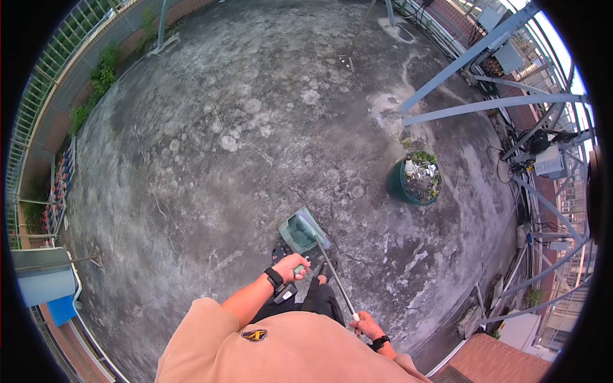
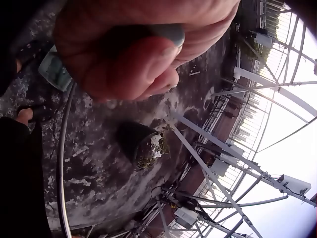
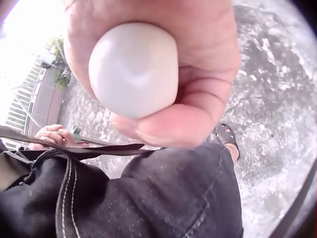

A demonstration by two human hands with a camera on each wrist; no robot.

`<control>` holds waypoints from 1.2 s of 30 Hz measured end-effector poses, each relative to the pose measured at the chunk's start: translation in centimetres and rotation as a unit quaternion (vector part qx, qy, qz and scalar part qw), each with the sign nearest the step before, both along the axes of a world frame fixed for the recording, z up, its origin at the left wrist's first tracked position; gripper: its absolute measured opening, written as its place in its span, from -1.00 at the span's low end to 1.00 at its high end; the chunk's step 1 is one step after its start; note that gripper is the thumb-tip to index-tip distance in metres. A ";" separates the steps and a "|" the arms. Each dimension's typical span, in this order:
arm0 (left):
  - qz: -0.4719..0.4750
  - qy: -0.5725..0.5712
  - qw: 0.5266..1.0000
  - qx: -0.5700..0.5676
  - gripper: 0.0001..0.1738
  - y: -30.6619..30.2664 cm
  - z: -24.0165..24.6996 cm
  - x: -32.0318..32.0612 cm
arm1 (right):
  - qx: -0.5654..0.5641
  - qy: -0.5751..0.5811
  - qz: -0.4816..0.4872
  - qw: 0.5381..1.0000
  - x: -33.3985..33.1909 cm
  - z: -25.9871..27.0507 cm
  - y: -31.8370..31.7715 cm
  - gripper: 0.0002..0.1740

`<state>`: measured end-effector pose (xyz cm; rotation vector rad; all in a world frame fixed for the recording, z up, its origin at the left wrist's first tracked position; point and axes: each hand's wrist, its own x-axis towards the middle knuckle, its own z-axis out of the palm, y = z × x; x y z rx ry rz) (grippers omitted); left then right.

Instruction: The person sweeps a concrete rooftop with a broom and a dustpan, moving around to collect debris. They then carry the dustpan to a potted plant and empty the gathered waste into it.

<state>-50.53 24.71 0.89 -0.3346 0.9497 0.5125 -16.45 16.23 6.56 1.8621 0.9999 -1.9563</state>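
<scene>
In the head view, my left hand (image 1: 292,267) grips the green end of a long-handled dustpan's handle (image 1: 299,270). The pale green dustpan (image 1: 295,239) is low over the concrete by my feet, its inside facing up. My right hand (image 1: 366,325) holds a broom by the white top end of its metal stick (image 1: 336,281), which slants down to the dustpan's right edge. A pale strip there overlaps the broom's lower end. From the right wrist view, the rounded white knob (image 3: 134,70) pokes out of my curled fingers. The left wrist view shows my left fingers wrapped round the grey-green handle end (image 2: 169,33).
A dark green pot (image 1: 398,183) with plants stands ahead to the right. Beyond it, grey metal struts (image 1: 469,60) rise from the stained concrete floor (image 1: 211,153). Railings (image 1: 41,96) run along the left, and cables with boxes (image 1: 549,161) line the right edge.
</scene>
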 end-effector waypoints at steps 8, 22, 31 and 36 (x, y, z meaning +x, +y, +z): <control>0.043 -0.021 0.998 -0.029 -0.91 -0.8 1.0 -0.6 | 0.196 0.036 0.017 0.980 1.2 -3.5 15.9 -0.44; 0.107 0.066 0.989 -0.075 -0.84 1.7 2.7 3.7 | 0.330 0.022 0.172 0.928 1.3 -17.6 24.9 -0.51; 0.106 0.047 0.992 -0.038 -0.88 1.8 1.0 2.9 | 0.108 0.096 0.276 0.950 6.4 -6.1 10.2 -0.28; 0.113 0.071 0.991 -0.021 -0.90 1.2 0.9 3.4 | 0.059 0.095 0.144 0.983 6.3 -2.3 12.0 -0.30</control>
